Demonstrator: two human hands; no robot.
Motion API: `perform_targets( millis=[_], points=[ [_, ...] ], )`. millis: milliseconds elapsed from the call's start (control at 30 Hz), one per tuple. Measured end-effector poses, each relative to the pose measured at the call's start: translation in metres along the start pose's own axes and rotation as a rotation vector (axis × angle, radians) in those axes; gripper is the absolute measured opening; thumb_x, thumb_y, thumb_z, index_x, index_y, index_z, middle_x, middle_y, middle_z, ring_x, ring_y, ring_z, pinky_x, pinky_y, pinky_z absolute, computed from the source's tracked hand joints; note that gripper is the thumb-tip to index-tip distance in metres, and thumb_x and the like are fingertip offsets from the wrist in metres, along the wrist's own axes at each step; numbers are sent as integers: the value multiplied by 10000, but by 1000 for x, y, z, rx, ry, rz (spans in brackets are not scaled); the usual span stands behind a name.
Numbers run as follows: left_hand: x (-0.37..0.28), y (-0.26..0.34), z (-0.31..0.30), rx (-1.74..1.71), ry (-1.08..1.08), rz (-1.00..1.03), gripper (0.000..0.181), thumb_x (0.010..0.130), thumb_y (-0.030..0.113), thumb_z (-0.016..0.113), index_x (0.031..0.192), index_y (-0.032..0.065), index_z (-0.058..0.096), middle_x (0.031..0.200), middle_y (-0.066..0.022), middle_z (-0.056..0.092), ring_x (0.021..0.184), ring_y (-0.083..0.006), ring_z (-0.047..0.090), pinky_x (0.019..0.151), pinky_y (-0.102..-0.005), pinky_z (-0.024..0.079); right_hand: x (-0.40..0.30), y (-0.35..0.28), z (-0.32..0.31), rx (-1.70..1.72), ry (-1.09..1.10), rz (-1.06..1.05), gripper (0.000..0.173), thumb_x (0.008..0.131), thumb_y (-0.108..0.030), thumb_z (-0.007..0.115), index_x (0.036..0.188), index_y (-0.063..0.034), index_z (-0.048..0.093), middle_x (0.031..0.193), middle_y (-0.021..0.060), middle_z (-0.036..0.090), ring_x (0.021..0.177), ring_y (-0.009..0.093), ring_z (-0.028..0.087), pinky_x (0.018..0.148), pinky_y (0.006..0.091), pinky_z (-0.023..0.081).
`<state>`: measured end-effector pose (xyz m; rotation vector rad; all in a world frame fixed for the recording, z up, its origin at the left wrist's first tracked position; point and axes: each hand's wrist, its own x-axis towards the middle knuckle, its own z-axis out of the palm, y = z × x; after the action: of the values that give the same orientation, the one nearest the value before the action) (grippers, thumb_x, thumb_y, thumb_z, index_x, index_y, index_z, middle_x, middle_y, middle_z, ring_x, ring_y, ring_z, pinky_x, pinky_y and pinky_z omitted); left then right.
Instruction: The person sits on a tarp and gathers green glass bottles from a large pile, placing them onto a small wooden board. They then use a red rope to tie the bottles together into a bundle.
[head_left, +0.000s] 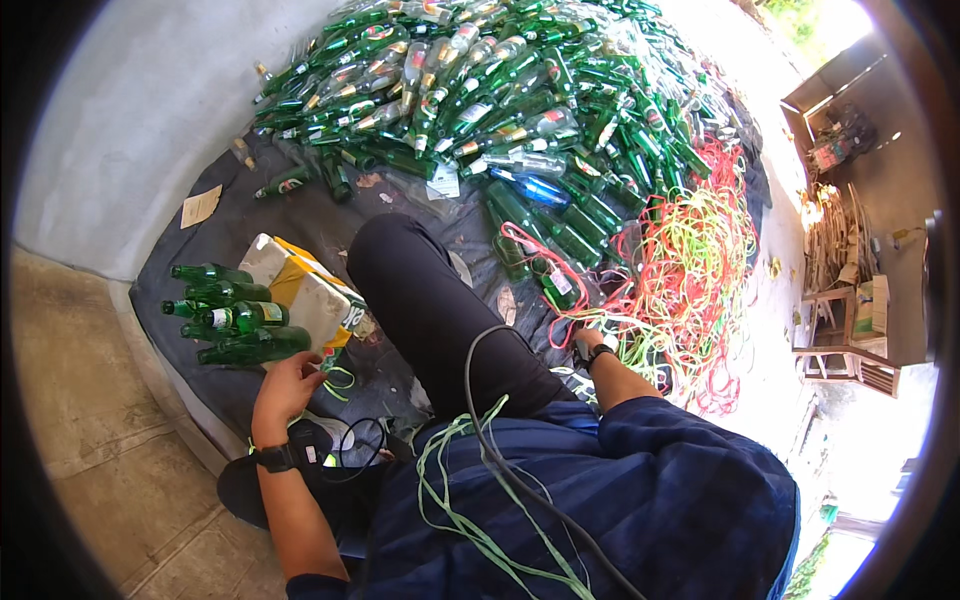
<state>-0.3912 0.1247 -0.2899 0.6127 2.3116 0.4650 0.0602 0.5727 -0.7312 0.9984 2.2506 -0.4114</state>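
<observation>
Several green glass bottles (255, 343) lie side by side on top of a white and yellow cardboard box (304, 289), necks pointing left. Just below the nearest bottle is my left hand (289, 384), its thumb and fingers close together beside a thin green plastic strap; whether it pinches anything is unclear. My right hand (587, 346) reaches down at the edge of a tangle of red and yellow-green plastic straps (675, 277), and its fingers are partly hidden. Light green straps (457, 517) hang over my dark blue shirt.
A large heap of mostly green glass bottles (480, 97) covers the far side of a black ground sheet (225, 187). One blue bottle (536, 187) lies at its near edge. A pale wall (135, 135) rises at left. A wooden chair (855, 367) stands at far right. A cable crosses my leg.
</observation>
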Motion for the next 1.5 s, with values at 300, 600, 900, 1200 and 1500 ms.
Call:
perform_targets(
  millis=[300, 600, 900, 1200, 1500],
  points=[
    [43, -25, 26, -62, -130, -11, 315, 910, 93, 738, 1202, -8, 679, 960, -103, 745, 861, -163, 695, 756, -317, 543, 52, 42, -74, 675, 284, 491, 404, 791, -263, 655, 1120, -49, 751, 1122, 243, 740, 1114, 416, 696, 976, 457, 540],
    [54, -41, 38, -120, -130, -50, 374, 889, 152, 748, 1228, 8, 682, 1030, -157, 758, 925, -249, 729, 801, -364, 556, 34, 27, -88, 1882, 167, 291, 232, 771, -169, 808, 936, -36, 715, 775, 93, 682, 615, 248, 680, 542, 373, 505],
    [64, -34, 41, -125, -162, -31, 373, 901, 147, 745, 1240, 5, 677, 995, -127, 745, 893, -198, 702, 782, -335, 548, 57, 53, -79, 1586, 137, 163, 181, 826, -134, 775, 942, -30, 683, 759, 36, 664, 580, 152, 611, 520, 311, 471],
    [61, -26, 34, -83, -126, 22, 375, 905, 142, 748, 1244, 3, 670, 1026, -165, 755, 927, -254, 727, 810, -362, 555, 8, -12, -74, 1009, -535, -97, 265, 950, -284, 605, 963, -59, 745, 804, 47, 753, 660, 181, 703, 653, 339, 557],
    [57, -33, 36, -114, -113, 20, 374, 906, 144, 755, 1242, 3, 670, 1002, -162, 752, 900, -257, 727, 793, -363, 552, -54, 6, 34, 569, -1018, -176, 188, 887, -275, 652, 940, -124, 751, 874, 57, 743, 786, 235, 702, 672, 433, 575]
  ],
)
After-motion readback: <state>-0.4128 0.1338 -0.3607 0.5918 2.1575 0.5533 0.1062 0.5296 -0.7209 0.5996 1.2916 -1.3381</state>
